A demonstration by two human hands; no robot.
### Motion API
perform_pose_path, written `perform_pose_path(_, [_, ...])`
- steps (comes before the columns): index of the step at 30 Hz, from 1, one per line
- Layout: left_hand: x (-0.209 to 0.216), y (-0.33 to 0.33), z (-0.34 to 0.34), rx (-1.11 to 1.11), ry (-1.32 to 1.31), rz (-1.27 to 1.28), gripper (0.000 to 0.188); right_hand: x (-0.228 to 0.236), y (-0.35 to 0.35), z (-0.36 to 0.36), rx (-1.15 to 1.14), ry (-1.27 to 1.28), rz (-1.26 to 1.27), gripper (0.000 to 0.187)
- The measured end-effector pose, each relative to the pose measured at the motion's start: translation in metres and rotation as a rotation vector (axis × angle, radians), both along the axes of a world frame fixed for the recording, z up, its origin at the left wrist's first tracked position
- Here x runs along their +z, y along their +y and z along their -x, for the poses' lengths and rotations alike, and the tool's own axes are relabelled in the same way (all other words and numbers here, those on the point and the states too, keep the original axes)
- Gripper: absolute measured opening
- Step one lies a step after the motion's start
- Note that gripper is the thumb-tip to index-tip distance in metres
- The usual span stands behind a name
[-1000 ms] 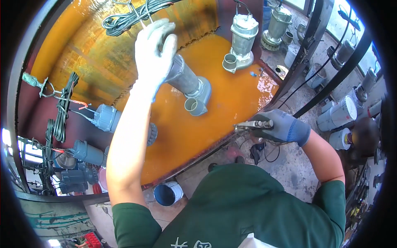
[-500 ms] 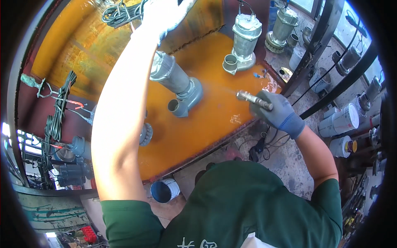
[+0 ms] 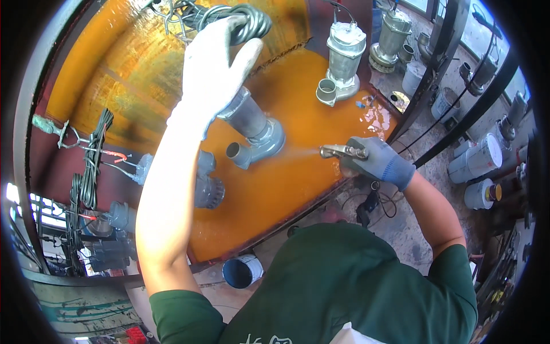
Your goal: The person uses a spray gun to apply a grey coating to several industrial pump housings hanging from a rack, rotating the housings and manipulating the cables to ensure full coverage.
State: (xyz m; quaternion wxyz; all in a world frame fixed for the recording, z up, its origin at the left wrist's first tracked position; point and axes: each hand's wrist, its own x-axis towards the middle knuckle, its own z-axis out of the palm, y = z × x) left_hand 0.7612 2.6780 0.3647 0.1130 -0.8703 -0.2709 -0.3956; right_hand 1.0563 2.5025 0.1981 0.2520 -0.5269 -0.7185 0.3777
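Note:
My gloved left hand (image 3: 209, 74) reaches to the upper middle, its fingers curled at a coiled dark cable (image 3: 251, 26) and its thumb standing apart. Below it, a grey-coated pump (image 3: 252, 123) leans at a tilt, its round outlet facing lower left; my hand hides part of its top. In my right hand (image 3: 375, 163), also gloved, is a metal spray gun (image 3: 342, 151), its nozzle toward the pump. A faint pale mist spreads between nozzle and pump. Farther back stands a bare silvery pump (image 3: 345, 54) with a cable at its top.
The orange-stained booth floor (image 3: 298, 178) ends at a raised front edge. Several grey pumps hang at left beside a bundled cable (image 3: 94, 155). A blue-lined bucket (image 3: 242, 271) stands below the edge. A dark post (image 3: 429, 74) and white pails (image 3: 476, 160) are at right.
My left hand has come lower into view, and the cable coil now shows right of its fingers. The pump's outlet has turned slightly left. The spray gun has shifted left and down, now pointing more level.

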Motion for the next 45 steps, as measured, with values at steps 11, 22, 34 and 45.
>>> perform_pose_path(11, [0.0,-0.051,0.086,0.109,-0.196,0.171,0.036,-0.037,0.008,0.001,-0.235,0.068,-0.007,0.027])
perform_pose_path(22, [-0.001,-0.02,0.151,0.23,-0.455,0.087,0.032,-0.048,-0.003,-0.008,-0.291,0.03,-0.044,0.028])
perform_pose_path(34, [0.01,-0.026,0.004,-0.092,-0.174,0.042,0.053,-0.045,0.013,-0.004,-0.144,0.003,-0.07,0.031])
perform_pose_path(45, [-0.018,-0.018,0.039,-0.02,-0.655,0.212,0.047,-0.072,0.009,0.012,-0.056,-0.053,-0.183,0.029])
